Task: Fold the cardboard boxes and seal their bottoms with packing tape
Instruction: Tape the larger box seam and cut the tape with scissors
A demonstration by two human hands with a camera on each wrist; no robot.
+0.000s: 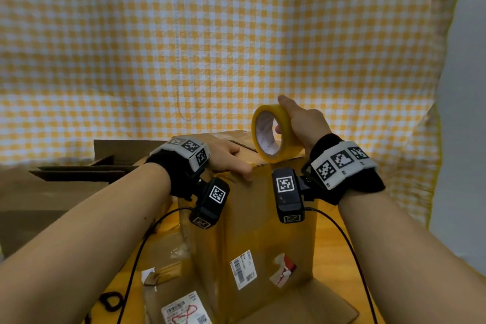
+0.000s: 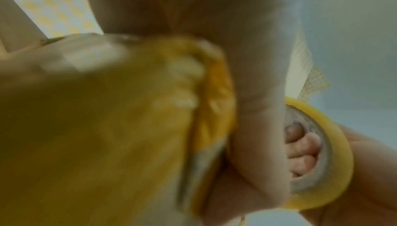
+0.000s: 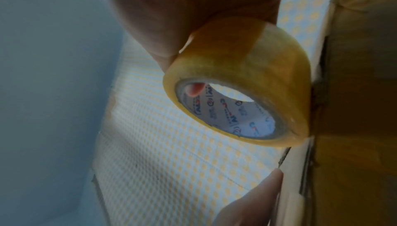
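Note:
A tall cardboard box (image 1: 263,221) stands on end at the centre, its closed flaps facing up. My left hand (image 1: 226,158) lies flat on those flaps, and its thumb (image 2: 257,119) presses a yellowish tape strip over the front top edge. My right hand (image 1: 302,123) grips a roll of yellow packing tape (image 1: 264,137) just above the box's right top corner, with fingers curled through the core. The right wrist view shows the tape roll (image 3: 247,77) close against the box wall (image 3: 354,94). A left finger (image 3: 257,195) shows at the bottom of that view.
Flattened cardboard boxes (image 1: 79,168) are stacked at the left. More flat cardboard with shipping labels (image 1: 184,308) lies under the box near me. Black cables (image 1: 136,258) run from both wrist cameras across the wooden table. A yellow checked cloth (image 1: 210,47) hangs behind.

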